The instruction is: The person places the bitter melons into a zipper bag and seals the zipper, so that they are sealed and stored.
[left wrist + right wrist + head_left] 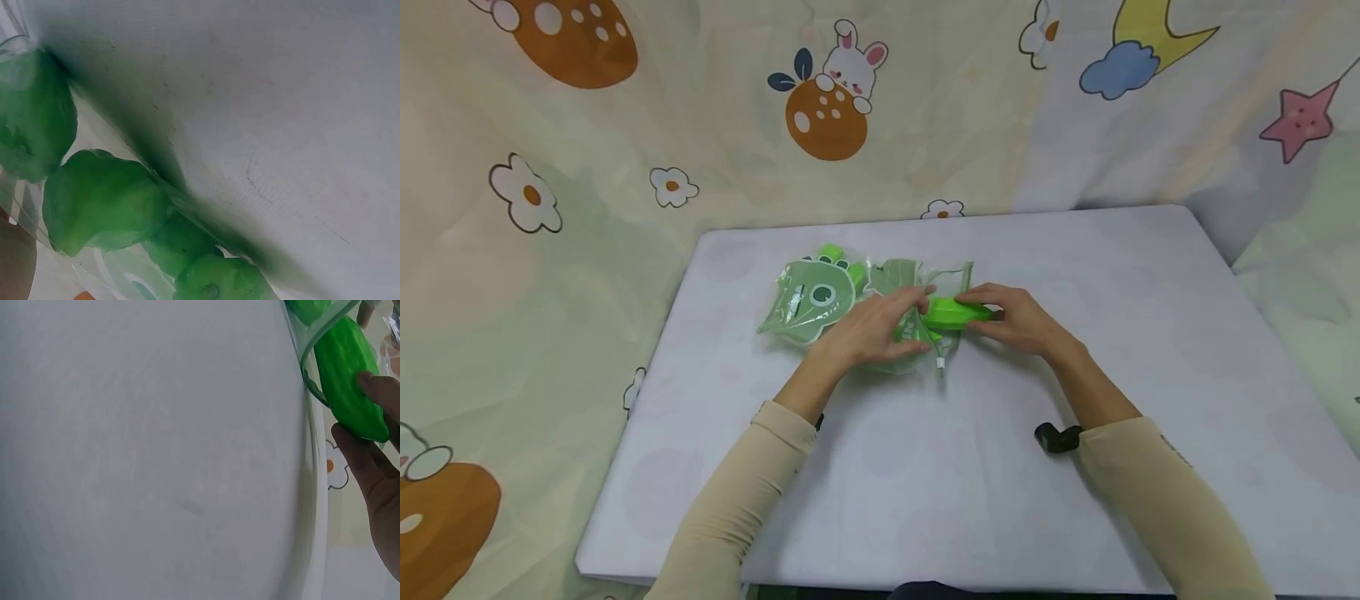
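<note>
Green plastic everywhere in the middle of the table (1150, 350): a clear bag (880, 312) w/ green printed pieces inside lies flat near the far-centre of the white top, and a bright green handle-shaped piece (955, 313) sticks out of its right end.

Left hand (872, 329) lies palm-down on the bag, fingers fairly straight and spread, pressing the film to the table. Looks to me like it's there to pin the bag so it doesn't slide while the other hand works at the opening. Left wrist view is very close & blurry: only green lumps under clear film next to the white surface.

Right hand (1018, 321) pinches the outer end of the green piece, thumb on the near side, fingertips (380, 387) curled over the top; wrist view confirms skin on the green plastic just past the bag's edge. Grip at the far end prob. gives a straight line along the bag's length.

Both forearms in beige sleeves (1150, 483) come in low from the near edge, angling inward so the hands nearly meet. Wrists close to the tabletop, elbows wide. Small black strap-on unit (1057, 437) sits under the right wrist. Cartoon-print cloth (820, 108) hangs behind & around the table.
</note>
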### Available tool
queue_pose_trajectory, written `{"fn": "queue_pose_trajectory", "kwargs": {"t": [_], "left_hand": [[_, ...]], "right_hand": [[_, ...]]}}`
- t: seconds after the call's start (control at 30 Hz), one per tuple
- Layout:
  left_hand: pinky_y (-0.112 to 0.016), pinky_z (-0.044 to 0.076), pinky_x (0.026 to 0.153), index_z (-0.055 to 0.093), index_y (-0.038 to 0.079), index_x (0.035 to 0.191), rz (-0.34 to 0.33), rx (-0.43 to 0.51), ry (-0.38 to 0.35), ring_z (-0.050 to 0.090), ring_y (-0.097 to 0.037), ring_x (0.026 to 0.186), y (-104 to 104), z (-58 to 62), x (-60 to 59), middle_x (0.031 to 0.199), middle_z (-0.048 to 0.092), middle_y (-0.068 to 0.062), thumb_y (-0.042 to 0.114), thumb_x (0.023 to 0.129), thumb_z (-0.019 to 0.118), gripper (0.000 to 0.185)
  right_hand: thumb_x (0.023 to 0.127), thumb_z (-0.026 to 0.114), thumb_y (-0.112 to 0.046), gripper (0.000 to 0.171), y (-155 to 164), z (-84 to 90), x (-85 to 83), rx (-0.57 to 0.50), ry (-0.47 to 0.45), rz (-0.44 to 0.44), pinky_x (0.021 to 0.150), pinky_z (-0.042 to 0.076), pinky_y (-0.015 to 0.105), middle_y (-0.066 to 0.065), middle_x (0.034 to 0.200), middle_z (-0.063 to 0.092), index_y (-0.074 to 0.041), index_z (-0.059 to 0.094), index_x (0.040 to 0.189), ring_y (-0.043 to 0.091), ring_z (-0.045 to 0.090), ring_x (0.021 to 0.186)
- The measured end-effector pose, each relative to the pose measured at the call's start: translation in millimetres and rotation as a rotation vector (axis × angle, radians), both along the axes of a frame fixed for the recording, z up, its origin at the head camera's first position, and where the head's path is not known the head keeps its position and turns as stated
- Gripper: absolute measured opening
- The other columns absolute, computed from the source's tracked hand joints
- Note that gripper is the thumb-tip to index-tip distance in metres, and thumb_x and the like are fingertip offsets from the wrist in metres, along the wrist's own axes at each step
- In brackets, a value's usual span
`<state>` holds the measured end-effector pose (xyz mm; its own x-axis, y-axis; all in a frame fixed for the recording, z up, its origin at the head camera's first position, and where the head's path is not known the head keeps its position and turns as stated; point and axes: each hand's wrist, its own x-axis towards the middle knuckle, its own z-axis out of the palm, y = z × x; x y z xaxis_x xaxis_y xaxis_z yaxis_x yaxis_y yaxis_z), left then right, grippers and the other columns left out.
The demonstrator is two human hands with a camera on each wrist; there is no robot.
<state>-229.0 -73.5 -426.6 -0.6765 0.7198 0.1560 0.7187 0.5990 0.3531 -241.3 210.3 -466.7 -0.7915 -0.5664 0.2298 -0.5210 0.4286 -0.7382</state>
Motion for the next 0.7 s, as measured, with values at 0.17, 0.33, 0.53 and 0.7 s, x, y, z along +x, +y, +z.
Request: {"fn": "queue_pose_trajectory", "kwargs": {"t": [0.17,0.33,0.53,0.7], "left_hand": [[-0.023,0.041,0.062,0.045,0.025,0.115,-0.01,0.007,0.02,0.046,-0.01,0.063,-1.3,-1.1,-0.5,0.147,0.036,0.014,0.05,0.079,0.07,0.05],[-0.024,0.041,0.061,0.045,0.025,0.116,-0.004,0.002,0.017,0.046,-0.011,0.063,-2.3,-1.3,-0.1,0.147,0.036,0.014,0.05,0.079,0.071,0.051],[-0.025,0.04,0.058,0.045,0.026,0.114,-0.007,0.021,-0.013,0.044,-0.012,0.057,0.0,1.9,-0.6,0.148,0.033,0.017,0.048,0.079,0.072,0.05],[-0.025,0.039,0.056,0.045,0.025,0.112,-0.008,0.029,-0.015,0.043,-0.012,0.056,0.7,2.7,-0.1,0.148,0.031,0.019,0.046,0.078,0.073,0.049]], "right_hand": [[0.081,0.074,-0.007,0.046,-9.5,1.9,-0.8,0.019,0.035,0.009,0.086,0.051,0.041,0.003,0.126,0.058,-0.013,0.06,0.125,0.023,0.052,0.118],[0.078,0.076,-0.007,0.051,-18.0,4.2,0.5,0.03,0.049,-0.008,0.088,0.05,0.038,-0.001,0.124,0.06,-0.014,0.059,0.126,0.02,0.053,0.117],[0.076,0.078,-0.007,0.046,-27.1,3.7,0.6,0.0,0.005,0.01,0.085,0.051,0.036,-0.001,0.118,0.061,-0.013,0.06,0.118,0.017,0.056,0.109],[0.074,0.08,-0.009,0.037,-31.6,0.0,1.2,0.013,0.016,0.021,0.08,0.053,0.03,0.0,0.111,0.056,-0.014,0.066,0.108,0.016,0.055,0.102]]}}
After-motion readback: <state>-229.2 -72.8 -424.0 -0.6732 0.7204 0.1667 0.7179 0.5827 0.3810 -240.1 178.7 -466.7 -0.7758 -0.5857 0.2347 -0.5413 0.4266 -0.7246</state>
